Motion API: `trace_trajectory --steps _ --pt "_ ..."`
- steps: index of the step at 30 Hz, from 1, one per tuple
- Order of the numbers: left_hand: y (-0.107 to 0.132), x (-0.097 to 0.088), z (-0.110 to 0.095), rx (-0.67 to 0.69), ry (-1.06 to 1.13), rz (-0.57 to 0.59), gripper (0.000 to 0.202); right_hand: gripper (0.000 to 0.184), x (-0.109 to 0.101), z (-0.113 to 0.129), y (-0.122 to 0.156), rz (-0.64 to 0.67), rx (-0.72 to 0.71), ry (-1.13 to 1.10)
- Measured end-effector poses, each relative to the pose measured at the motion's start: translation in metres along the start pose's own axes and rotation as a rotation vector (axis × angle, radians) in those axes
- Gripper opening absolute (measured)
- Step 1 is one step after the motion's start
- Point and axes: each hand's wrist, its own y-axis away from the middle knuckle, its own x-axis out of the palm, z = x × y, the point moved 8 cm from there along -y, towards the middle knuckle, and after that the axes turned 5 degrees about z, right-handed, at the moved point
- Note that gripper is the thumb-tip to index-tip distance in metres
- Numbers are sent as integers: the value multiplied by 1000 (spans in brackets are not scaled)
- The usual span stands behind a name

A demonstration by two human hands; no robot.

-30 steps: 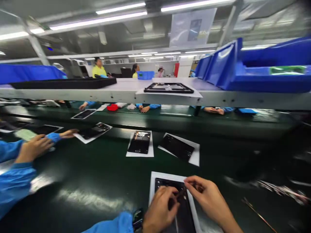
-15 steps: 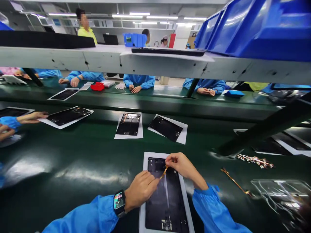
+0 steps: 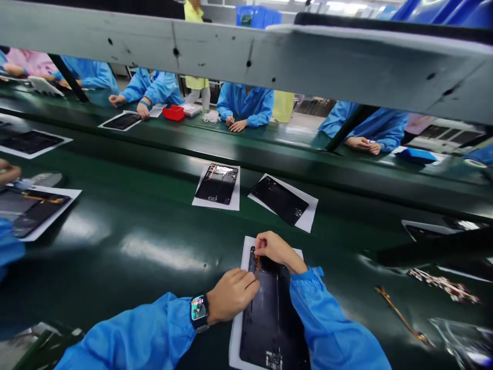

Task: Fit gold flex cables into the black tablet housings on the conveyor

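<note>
A black tablet back panel (image 3: 269, 318) lies on a white sheet (image 3: 235, 334) on the green belt in front of me. My left hand (image 3: 233, 294), with a smartwatch on its wrist, has its fingers curled and pressed on the panel's upper left part. My right hand (image 3: 273, 249) pinches a thin orange flex strip (image 3: 257, 263) at the panel's top edge. The strip is mostly hidden between my fingers.
Two more black panels on white sheets (image 3: 217, 185) (image 3: 280, 200) lie further along the belt. A neighbour's panel (image 3: 31, 208) is at the left. Loose orange flex strips (image 3: 400, 318) lie at the right. Several workers in blue coats sit opposite under a grey shelf (image 3: 246, 49).
The view has tipped downwards. My right hand brought the strip's end down to the panel's top edge, and my left hand slid up closer to it.
</note>
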Motion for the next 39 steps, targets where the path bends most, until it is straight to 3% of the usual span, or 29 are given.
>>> trace_trajectory --steps 6,10,16,23,29,39 --pt "1 -1 -3 7 4 -7 15 24 -8 -15 -20 85 147 112" --pt "-1 -5 -1 11 -4 -37 15 24 -12 -14 -27 134 170 173" --pt "-2 -5 2 1 30 -54 13 26 -16 -5 -13 65 184 314" --pt "-2 -2 2 -8 17 -18 15 34 -10 4 14 -20 114 457" --pt "-3 -5 2 -2 18 -5 14 26 -4 19 24 -41 36 511" --pt "3 -6 2 34 70 -97 19 18 -5 9 30 -160 -94 405"
